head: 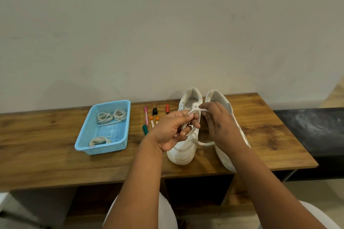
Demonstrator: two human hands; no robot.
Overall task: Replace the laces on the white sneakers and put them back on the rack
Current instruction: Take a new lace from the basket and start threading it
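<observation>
Your hands are lacing the left white sneaker on the bench.

Your left hand (172, 129) pinches a loop of the white lace (193, 112) over the left sneaker (183, 149); your right hand (216, 120) pinches its other end near the tongue, with the right sneaker (226, 156) just beside. The blue basket (104, 126), left of the shoes, holds three coiled laces (105, 117). Markers (146, 117) lie between basket and shoes. The near bench (55, 154) edge lies close beneath the toes, with bare wood left of the basket.

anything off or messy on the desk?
Mostly tidy. Pens lie scattered with caps off between the basket and the sneakers. A lace trails loose between the shoes, but both hands are working it.
</observation>
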